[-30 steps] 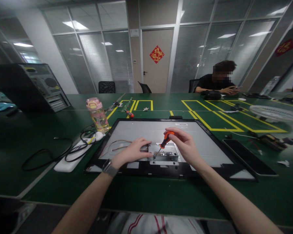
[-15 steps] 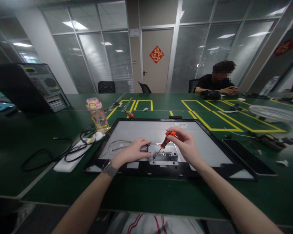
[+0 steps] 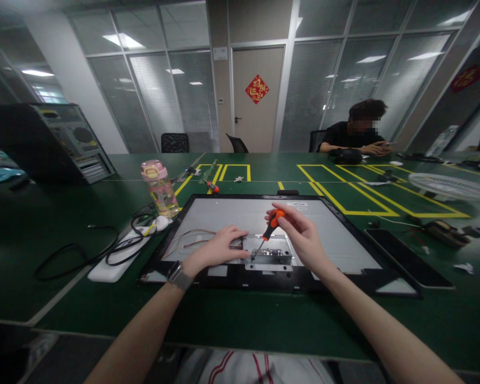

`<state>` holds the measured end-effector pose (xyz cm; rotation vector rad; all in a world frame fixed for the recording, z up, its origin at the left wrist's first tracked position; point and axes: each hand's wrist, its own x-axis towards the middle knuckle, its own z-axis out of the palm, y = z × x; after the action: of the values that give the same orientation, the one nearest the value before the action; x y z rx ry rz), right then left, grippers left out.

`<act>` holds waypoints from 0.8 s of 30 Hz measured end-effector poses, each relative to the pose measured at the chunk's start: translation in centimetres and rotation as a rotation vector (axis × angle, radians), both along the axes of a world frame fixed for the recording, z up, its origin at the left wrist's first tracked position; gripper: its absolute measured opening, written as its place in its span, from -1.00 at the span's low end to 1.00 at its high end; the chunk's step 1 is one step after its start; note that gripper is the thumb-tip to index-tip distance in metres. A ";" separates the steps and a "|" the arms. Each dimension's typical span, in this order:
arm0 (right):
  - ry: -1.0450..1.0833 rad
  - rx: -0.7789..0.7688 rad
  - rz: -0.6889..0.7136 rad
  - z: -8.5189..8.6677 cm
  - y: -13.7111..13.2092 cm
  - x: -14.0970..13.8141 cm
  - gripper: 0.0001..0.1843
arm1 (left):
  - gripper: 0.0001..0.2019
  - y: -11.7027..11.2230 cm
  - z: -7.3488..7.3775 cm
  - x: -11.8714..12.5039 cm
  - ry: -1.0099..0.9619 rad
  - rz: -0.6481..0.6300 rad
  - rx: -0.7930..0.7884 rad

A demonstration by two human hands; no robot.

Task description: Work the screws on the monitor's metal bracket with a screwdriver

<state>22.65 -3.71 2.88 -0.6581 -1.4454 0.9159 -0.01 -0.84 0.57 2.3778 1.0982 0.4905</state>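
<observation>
A monitor panel [image 3: 328, 234] lies face down on the green table, its grey back framed in black. Near its front edge sits a small metal bracket [image 3: 272, 257]. My right hand [image 3: 300, 237] is closed on an orange-handled screwdriver [image 3: 272, 224], whose tip touches the bracket's left side. My left hand [image 3: 218, 248] lies flat on the panel just left of the bracket, fingers stretched towards it. A watch is on that wrist. Thin wires [image 3: 190, 238] run across the panel to the left of the hand.
A pink-lidded bottle [image 3: 159, 189], black cables [image 3: 104, 250] and a white block [image 3: 114, 264] lie to the left. A computer case [image 3: 60, 141] stands far left. A dark flat strip [image 3: 408, 258] and small parts lie right. A person [image 3: 358, 133] sits at the far side.
My right hand has shifted its fingers on the screwdriver handle, which now sits slightly higher and more upright. My left hand has stayed put.
</observation>
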 end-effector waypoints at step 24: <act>-0.034 0.021 -0.070 0.1 -0.1 0.0 -0.73 | -0.43 0.1 -0.2 -0.1 0.000 -0.005 0.016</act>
<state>22.62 -3.85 2.93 -0.7066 -1.4514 0.8376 -0.10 -0.79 0.34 2.3937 1.0920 0.4988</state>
